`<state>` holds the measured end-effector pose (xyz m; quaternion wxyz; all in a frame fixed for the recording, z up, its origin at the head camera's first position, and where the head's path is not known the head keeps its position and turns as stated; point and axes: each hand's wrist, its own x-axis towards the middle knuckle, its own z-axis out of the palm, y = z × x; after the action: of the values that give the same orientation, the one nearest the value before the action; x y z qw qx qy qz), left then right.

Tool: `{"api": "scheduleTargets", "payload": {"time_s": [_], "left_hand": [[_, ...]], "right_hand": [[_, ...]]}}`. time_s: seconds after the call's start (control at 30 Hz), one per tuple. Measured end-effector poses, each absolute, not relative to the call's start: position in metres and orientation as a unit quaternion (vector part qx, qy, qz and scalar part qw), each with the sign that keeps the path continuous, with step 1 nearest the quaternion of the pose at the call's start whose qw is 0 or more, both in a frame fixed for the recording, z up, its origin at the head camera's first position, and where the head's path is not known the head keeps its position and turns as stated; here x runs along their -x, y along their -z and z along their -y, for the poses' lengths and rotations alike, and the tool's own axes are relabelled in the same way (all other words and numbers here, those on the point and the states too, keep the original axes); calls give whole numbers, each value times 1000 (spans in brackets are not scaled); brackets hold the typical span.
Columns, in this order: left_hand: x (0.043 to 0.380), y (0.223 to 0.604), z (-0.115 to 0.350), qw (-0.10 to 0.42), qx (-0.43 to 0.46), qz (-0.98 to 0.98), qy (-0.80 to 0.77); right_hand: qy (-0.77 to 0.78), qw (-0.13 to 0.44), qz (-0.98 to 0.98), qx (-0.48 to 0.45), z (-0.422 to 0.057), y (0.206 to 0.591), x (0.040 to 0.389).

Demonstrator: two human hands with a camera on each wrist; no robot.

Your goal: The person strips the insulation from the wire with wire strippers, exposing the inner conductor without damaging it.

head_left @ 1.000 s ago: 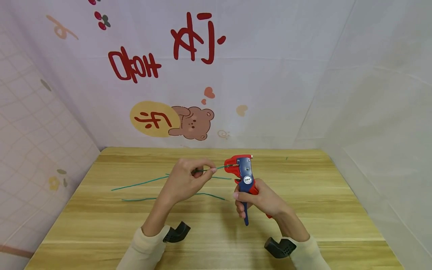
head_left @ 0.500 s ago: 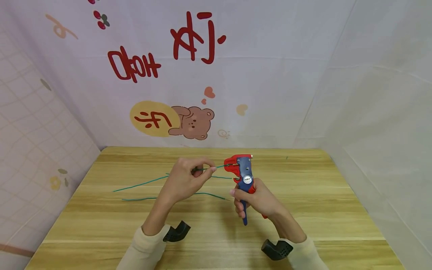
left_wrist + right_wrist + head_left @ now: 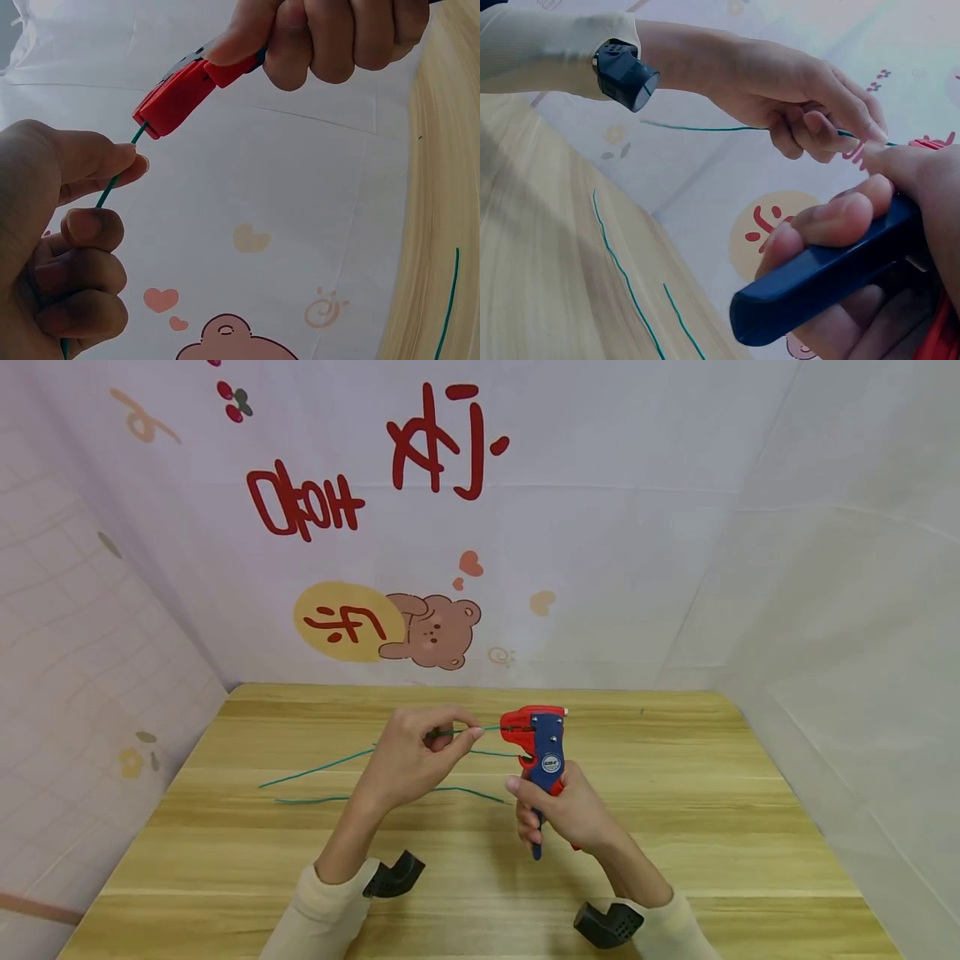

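Between thumb and forefinger, my left hand (image 3: 420, 760) pinches a thin green wire (image 3: 139, 133). Its other fingers curl over the wire too, and a loose tail trails out behind, as the right wrist view shows. My right hand (image 3: 566, 806) grips a red and blue wire stripper (image 3: 551, 747) by its handles, head upward. The near end of the wire runs into the red jaws of the stripper, where its tip is hidden. In the right wrist view the blue handle (image 3: 817, 281) lies under my curled fingers.
Two more green wires lie on the wooden table (image 3: 675, 827): a front wire (image 3: 309, 800) and a back wire (image 3: 495, 753), both partly behind my left hand and wrist. A tiny green scrap (image 3: 642, 711) lies toward the back right. Printed fabric walls (image 3: 615, 527) surround the table.
My right hand has squeezed the stripper's handles closer together, and its wrist has moved slightly left. The left hand keeps its pinch on the wire. The head view has shifted slightly.
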<state>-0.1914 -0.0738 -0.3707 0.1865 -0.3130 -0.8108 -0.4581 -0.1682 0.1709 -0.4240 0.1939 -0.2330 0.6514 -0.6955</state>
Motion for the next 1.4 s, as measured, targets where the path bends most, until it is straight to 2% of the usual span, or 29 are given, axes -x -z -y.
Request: {"api": "scheduleTargets", "payload": {"time_s": [0.27, 0.47, 0.8, 0.93, 1.13, 1.3, 1.4], "left_hand": [[188, 370, 70, 185, 318, 801, 472], [187, 372, 68, 193, 306, 805, 469], [193, 379, 63, 196, 298, 818, 451], [193, 380, 64, 187, 298, 817, 457], [192, 381, 68, 188, 296, 822, 448], [190, 380, 69, 183, 300, 824, 445], [190, 380, 70, 182, 300, 826, 441]], "right_hand": [[717, 161, -623, 268, -167, 427, 165], [724, 149, -624, 254, -162, 430, 163], [766, 154, -583, 224, -155, 442, 168], [762, 144, -591, 220, -155, 441, 166], [754, 145, -621, 160, -150, 436, 161], [734, 145, -644, 160, -152, 438, 163], [724, 160, -654, 150, -154, 438, 164]]}}
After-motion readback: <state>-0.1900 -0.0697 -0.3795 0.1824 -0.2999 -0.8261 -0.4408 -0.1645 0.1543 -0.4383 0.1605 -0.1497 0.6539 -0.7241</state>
